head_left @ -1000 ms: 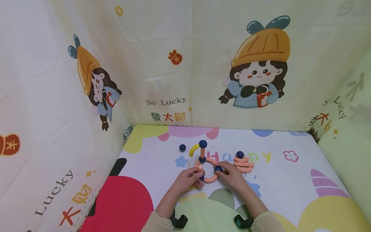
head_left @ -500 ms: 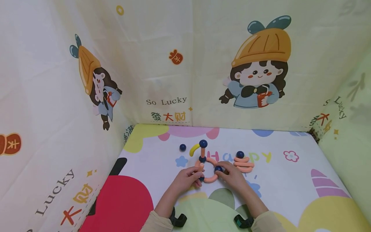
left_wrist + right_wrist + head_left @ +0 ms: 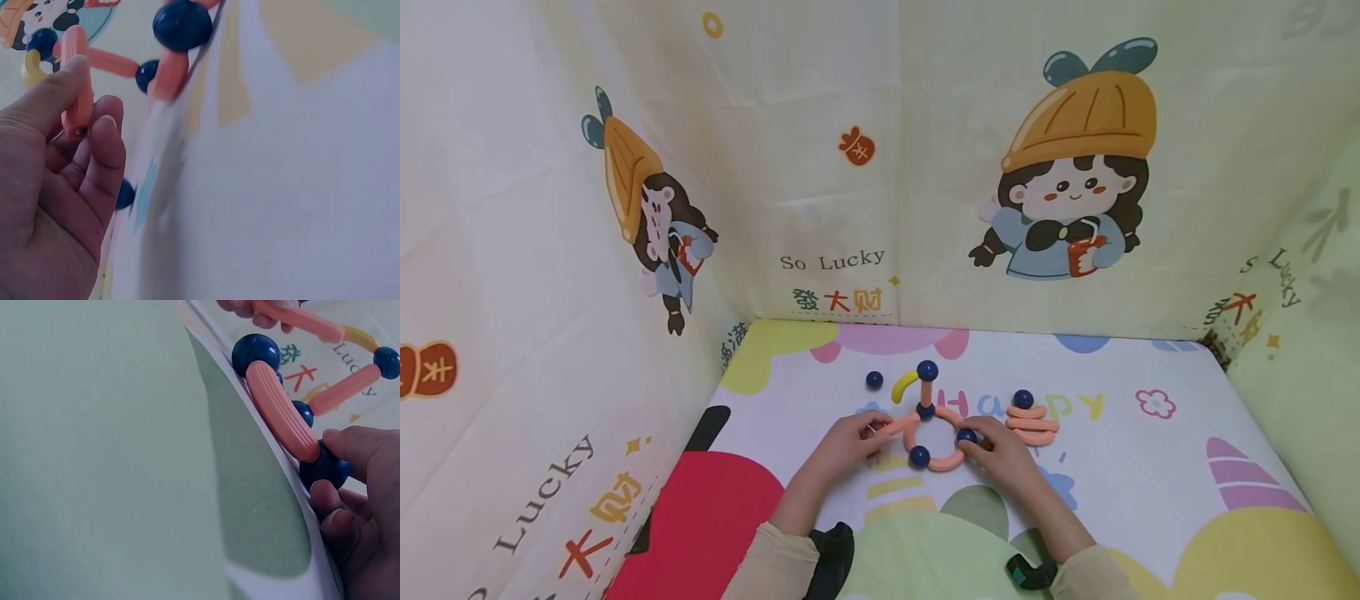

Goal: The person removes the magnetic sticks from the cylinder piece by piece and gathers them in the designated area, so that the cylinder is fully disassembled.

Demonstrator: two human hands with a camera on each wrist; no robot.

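Note:
My left hand (image 3: 844, 446) pinches a straight salmon stick (image 3: 76, 87) between thumb and fingers. The stick is held tilted, left of a ring of curved salmon sticks (image 3: 951, 461) joined by dark blue balls. My right hand (image 3: 1006, 454) grips the ring's right-hand blue ball (image 3: 325, 467) with thumb and fingertips. The ring's near blue ball (image 3: 919, 457) is untouched. At the far ball (image 3: 926, 411) an upright salmon stick (image 3: 927, 393) stands, topped by another blue ball (image 3: 927, 371). From that top ball a curved yellow stick (image 3: 904, 387) slopes down to the left.
A loose blue ball (image 3: 874, 381) lies behind the left hand. Right of the ring are several salmon sticks (image 3: 1032, 425) laid together, with a blue ball (image 3: 1022, 399) at their far end. Printed cloth walls (image 3: 820, 192) enclose the table's left, back and right.
My left hand has moved left and slightly away from me with the salmon stick, which was upright at the ring's near ball and is now tilted apart from it. The right hand stays put.

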